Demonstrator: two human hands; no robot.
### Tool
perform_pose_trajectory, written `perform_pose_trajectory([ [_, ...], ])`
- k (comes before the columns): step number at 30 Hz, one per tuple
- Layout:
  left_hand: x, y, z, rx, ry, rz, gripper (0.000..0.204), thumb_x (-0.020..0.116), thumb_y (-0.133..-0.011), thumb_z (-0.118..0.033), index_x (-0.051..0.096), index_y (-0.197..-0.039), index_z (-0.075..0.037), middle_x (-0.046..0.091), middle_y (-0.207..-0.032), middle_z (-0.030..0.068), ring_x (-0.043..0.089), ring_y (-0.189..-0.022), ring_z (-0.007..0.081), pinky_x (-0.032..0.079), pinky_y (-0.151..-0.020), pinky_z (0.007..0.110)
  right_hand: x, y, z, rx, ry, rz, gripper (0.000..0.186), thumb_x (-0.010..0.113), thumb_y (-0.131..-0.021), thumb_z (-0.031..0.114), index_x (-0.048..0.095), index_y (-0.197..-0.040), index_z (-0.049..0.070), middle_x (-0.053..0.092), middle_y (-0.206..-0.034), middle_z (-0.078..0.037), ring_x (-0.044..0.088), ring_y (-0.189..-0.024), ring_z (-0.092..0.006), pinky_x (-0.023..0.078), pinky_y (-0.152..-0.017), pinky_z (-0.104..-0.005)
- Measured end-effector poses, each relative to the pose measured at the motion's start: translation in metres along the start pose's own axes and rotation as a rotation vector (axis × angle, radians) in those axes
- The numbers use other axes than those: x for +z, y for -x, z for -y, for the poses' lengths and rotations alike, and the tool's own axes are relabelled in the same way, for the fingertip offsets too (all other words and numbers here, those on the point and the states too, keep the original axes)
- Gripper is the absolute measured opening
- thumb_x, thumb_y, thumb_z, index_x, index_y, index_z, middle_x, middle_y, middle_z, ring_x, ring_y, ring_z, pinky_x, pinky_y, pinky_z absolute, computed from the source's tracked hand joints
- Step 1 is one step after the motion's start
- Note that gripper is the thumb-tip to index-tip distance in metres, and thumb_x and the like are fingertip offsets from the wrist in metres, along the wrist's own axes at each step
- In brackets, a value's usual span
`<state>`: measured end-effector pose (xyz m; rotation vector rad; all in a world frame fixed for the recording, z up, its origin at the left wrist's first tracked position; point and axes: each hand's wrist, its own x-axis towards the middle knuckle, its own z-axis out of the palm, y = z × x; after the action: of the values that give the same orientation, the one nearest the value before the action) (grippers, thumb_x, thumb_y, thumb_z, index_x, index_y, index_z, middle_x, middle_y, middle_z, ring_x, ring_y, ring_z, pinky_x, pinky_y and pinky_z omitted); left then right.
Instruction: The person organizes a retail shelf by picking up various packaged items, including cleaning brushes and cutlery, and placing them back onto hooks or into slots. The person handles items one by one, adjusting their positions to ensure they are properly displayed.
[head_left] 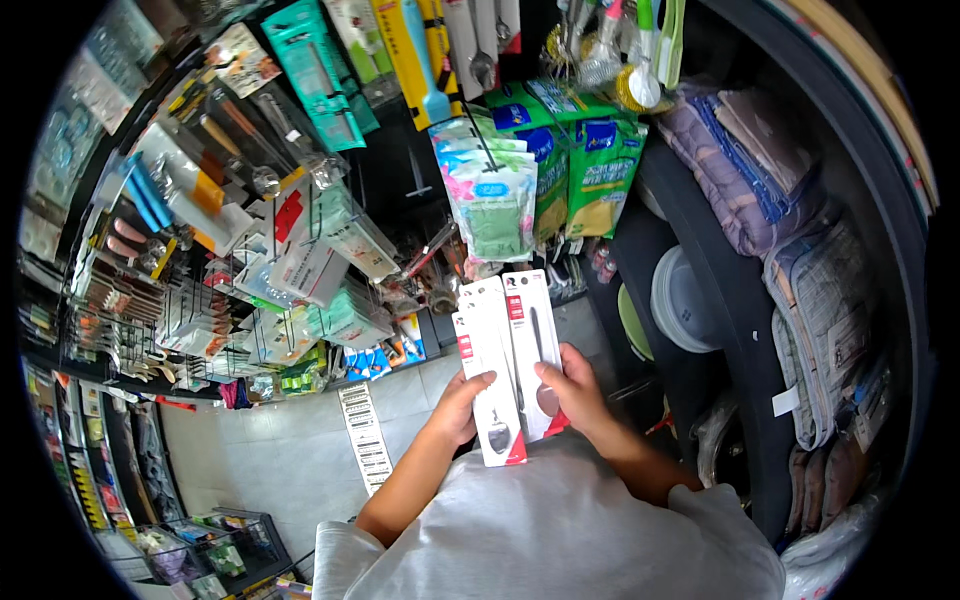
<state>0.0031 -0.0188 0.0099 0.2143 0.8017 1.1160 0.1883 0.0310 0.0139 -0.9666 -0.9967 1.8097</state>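
Note:
Close to my body I hold several long white cards with red ends, each carrying a spoon. My left hand (456, 408) is closed on the left edge of the front packaged spoon (491, 395), its thumb lying over the card. My right hand (582, 392) grips another packaged spoon (535, 315) from the right, the thumb pressed over its dark handle or bowl. The cards overlap in the middle, fanned slightly, tops pointing away from me. More card edges show behind the front one at the left. The fingers beneath the cards are hidden.
Ahead hang green packs (605, 180) and a pale floral pack (490, 200) on hooks. Racks of packaged kitchen tools (290, 260) fill the left. Right-hand shelves hold clear round lids (690, 298) and folded grey textiles (820, 320). A printed strip (364, 435) crosses the tiled floor (240, 455).

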Motion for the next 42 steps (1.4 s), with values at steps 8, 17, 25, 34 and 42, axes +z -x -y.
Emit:
perform_pose_trajectory([
  [8,0.008,-0.025,0.0,0.015,0.016,-0.075,0.048,0.059,-0.085,-0.014,0.044,-0.129,0.0,0.059,-0.118,0.0148,0.061,-0.106,0.0277,0.05,-0.092,0.041,-0.02,-0.025,-0.001,0.125,-0.155,-0.004,0.014,0.057,-0.092,0.014,0.059,-0.098,0.002,0.06,-0.084,0.0,0.053,-0.076,-0.0054,0.043,-0.067,-0.0208],
  [17,0.003,-0.046,-0.03,0.126,-0.117,-0.197,0.04,0.057,-0.088,-0.025,0.052,-0.118,0.001,0.066,-0.101,0.015,0.067,-0.087,0.0267,0.056,-0.08,0.039,-0.033,-0.063,0.021,0.052,-0.149,-0.017,0.022,0.055,-0.093,0.015,0.061,-0.106,-0.001,0.065,-0.092,-0.005,0.061,-0.08,-0.0091,0.048,-0.073,-0.0225],
  [25,-0.013,-0.059,-0.045,0.039,-0.054,-0.066,0.042,0.057,-0.088,-0.016,0.047,-0.127,-0.003,0.06,-0.118,0.0131,0.061,-0.105,0.0256,0.05,-0.092,0.041,-0.003,-0.064,0.029,0.046,-0.132,0.038,0.025,0.055,-0.094,0.015,0.061,-0.108,-0.004,0.066,-0.096,-0.005,0.059,-0.089,-0.0085,0.046,-0.08,-0.0233],
  [34,-0.005,-0.071,-0.029,-0.043,-0.197,0.02,0.046,0.065,-0.088,-0.029,0.049,-0.123,-0.004,0.062,-0.108,0.0113,0.064,-0.095,0.0241,0.055,-0.082,0.04,0.005,-0.063,0.014,-0.284,1.001,0.0,0.031,0.061,-0.086,0.039,0.058,-0.081,0.008,0.063,-0.067,-0.009,0.063,-0.06,-0.0298,0.047,-0.053,-0.0396],
  [42,0.005,-0.077,-0.027,-0.079,-0.18,-0.035,0.039,0.061,-0.089,-0.025,0.052,-0.119,-0.001,0.064,-0.104,0.0117,0.066,-0.089,0.0233,0.056,-0.078,0.038,-0.015,-0.071,0.043,-0.344,1.013,0.15,0.027,0.058,-0.091,0.032,0.057,-0.085,0.006,0.059,-0.064,-0.009,0.061,-0.057,-0.0222,0.047,-0.054,-0.0349],
])
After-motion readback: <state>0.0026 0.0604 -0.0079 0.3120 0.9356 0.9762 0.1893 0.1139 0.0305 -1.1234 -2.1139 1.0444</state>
